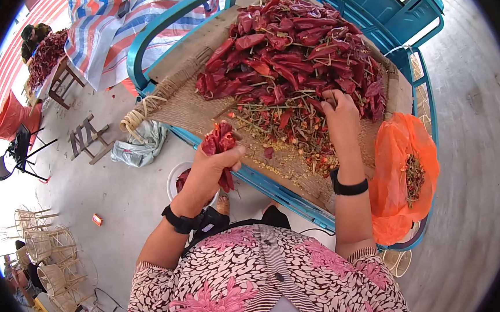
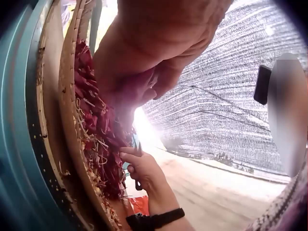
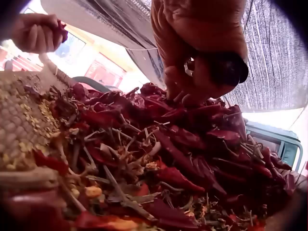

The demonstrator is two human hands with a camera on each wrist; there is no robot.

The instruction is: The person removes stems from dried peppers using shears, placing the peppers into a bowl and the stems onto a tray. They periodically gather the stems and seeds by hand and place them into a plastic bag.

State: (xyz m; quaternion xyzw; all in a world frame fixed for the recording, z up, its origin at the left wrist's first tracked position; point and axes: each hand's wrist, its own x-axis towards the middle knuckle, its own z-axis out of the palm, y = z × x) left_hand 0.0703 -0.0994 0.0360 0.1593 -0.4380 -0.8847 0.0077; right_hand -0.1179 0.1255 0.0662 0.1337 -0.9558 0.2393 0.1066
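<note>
Currently left hand (image 1: pixel 207 169) has its fingers clamped round a bunch of dried red chillies (image 1: pixel 220 142), held off the near edge of the woven straw mat (image 1: pixel 185 105). Right hand (image 1: pixel 339 112) is on the mat, fingers curled into the heap of red chilli pods (image 1: pixel 295 54). Orange plastic bag (image 1: pixel 405 174) hangs right of the mat.

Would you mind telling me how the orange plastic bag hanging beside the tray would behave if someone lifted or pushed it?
The orange plastic bag looks thin and crumpled, so probably floppy and shapeless when lifted. It holds only a small heap of stems, so likely light. A push would probably make it swing or sag, not slide.
</note>
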